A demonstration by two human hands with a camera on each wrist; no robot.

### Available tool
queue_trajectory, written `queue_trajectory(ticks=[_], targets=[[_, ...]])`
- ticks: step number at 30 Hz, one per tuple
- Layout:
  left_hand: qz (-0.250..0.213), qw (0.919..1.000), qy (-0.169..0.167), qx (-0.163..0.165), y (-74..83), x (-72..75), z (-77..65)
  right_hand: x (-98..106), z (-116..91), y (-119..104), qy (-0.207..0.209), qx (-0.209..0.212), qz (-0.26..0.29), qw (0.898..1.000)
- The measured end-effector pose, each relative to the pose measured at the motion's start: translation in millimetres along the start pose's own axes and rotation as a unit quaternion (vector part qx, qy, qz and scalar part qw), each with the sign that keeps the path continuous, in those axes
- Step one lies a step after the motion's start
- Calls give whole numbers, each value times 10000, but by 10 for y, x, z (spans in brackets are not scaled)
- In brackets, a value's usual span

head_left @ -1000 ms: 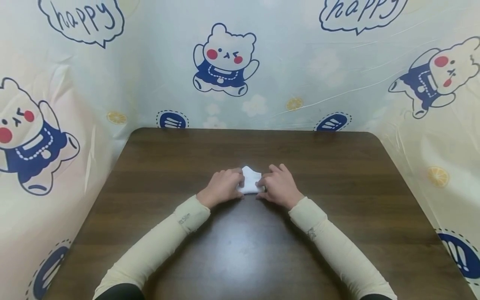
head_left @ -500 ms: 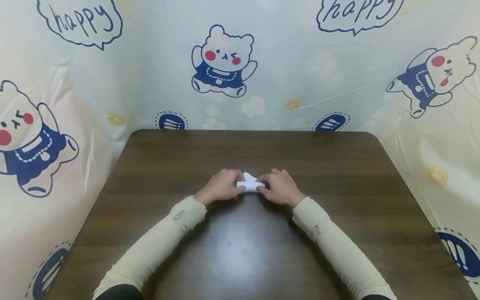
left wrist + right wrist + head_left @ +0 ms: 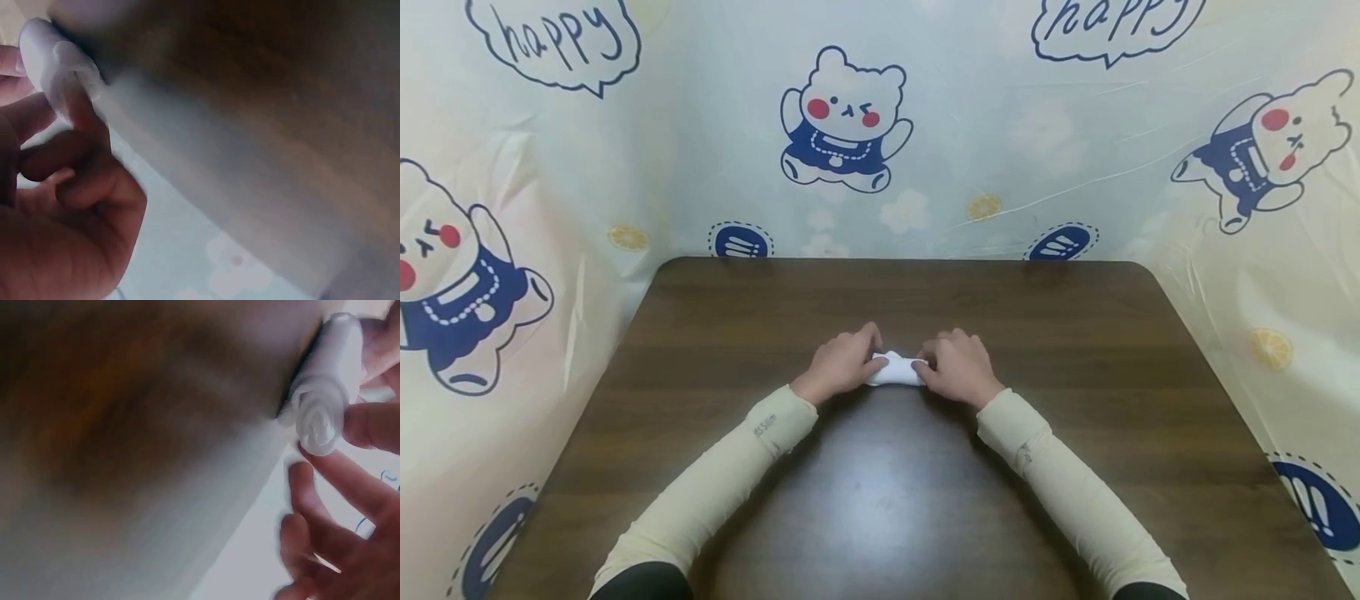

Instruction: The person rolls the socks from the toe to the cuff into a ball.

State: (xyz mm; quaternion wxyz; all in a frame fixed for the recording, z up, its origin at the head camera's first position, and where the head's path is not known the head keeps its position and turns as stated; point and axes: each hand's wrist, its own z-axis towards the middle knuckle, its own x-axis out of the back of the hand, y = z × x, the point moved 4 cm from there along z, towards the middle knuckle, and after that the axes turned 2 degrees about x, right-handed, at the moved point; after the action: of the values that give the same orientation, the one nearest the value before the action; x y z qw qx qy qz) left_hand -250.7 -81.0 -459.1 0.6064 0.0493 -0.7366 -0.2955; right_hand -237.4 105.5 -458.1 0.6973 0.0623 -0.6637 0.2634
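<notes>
A small white cloth [image 3: 898,369], rolled into a short bundle, lies crosswise on the brown table in the head view. My left hand [image 3: 841,363] holds its left end; in the left wrist view, a finger [image 3: 87,119] reaches into the open end of the white roll [image 3: 47,50]. At the other end, my right hand [image 3: 958,367] pinches the bundle between thumb and index finger. Coiled layers show at that end of the roll [image 3: 328,381] in the right wrist view, while the other right fingers [image 3: 306,494] are spread beside it. The exact kind of cloth is unclear.
The dark wooden table [image 3: 880,500] has rounded far corners. Behind and beside it hangs a pale curtain [image 3: 985,125] printed with bears and lettering. Both forearms wear cream sleeves [image 3: 700,500].
The cloth stood taller with a pointed far edge a second ago; its near edge has been rolled away from me into a narrower bundle. My left index finger has lifted slightly.
</notes>
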Motion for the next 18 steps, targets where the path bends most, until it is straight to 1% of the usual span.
queue_trajectory(ticks=[2,4,6,7,9,11,13,15,18], targets=[[318,9987,263,-305,35,22,6,49,-10,-66,349,382,-381,9979],[614,9953,451,-606,77,56,2,89,-24,-158,643,918,-686,9913],[783,9925,480,-804,95,82,-4,107,-42,-233,784,1400,-977,9822],[821,9921,445,-835,95,91,-8,110,-54,-248,792,1550,-1076,9788],[842,9928,294,-800,87,95,-18,104,-76,-241,746,1662,-1228,9756],[840,9934,115,-768,79,86,-28,93,-97,-205,685,1630,-1319,9754],[838,9932,-10,-812,77,64,-34,83,-113,-172,671,1608,-1294,9762],[880,9920,-5,-904,86,47,-41,72,-117,-162,716,1662,-1265,9753],[1148,9865,185,-1151,111,25,-57,56,-111,-174,800,1781,-1265,9726]])
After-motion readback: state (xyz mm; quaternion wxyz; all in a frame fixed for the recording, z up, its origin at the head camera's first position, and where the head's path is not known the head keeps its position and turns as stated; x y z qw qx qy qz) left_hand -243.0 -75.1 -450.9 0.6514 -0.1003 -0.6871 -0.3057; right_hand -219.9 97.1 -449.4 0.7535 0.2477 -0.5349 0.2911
